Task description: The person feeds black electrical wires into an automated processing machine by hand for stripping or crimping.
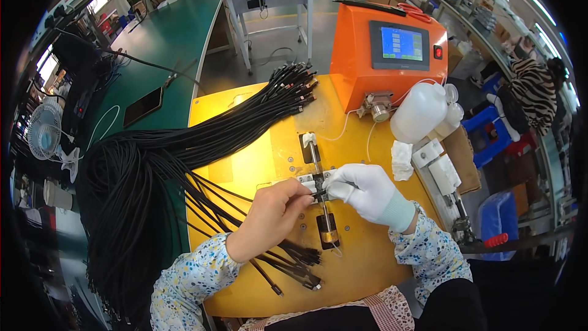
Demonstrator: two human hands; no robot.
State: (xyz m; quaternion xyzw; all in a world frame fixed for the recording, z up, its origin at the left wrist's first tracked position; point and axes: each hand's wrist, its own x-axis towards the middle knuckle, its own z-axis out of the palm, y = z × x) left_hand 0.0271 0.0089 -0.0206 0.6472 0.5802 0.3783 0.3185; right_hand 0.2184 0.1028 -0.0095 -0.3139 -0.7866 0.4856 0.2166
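Note:
My bare left hand (272, 211) is closed in a pinch on the end of a black cable (318, 195), over the middle of a yellow work board (361, 270). The thumb and fingers of my right hand (367, 193), in a white glove, are pinched together just right of that cable end; what lies between them is too small to make out. Both hands are at a small metal fixture (316, 158) with rods running front to back. A thick bundle of black cables (239, 132) lies behind my left hand, and several cable ends (300, 263) lie near my left forearm.
An orange machine (355, 43) with a touchscreen stands at the back right. Beside it are a white plastic bottle (419, 113), crumpled white tissue (402, 160) and a hand-lever tool with a red grip (495, 240). A phone (144, 107) lies on the green table. Another person (536, 95) sits far right.

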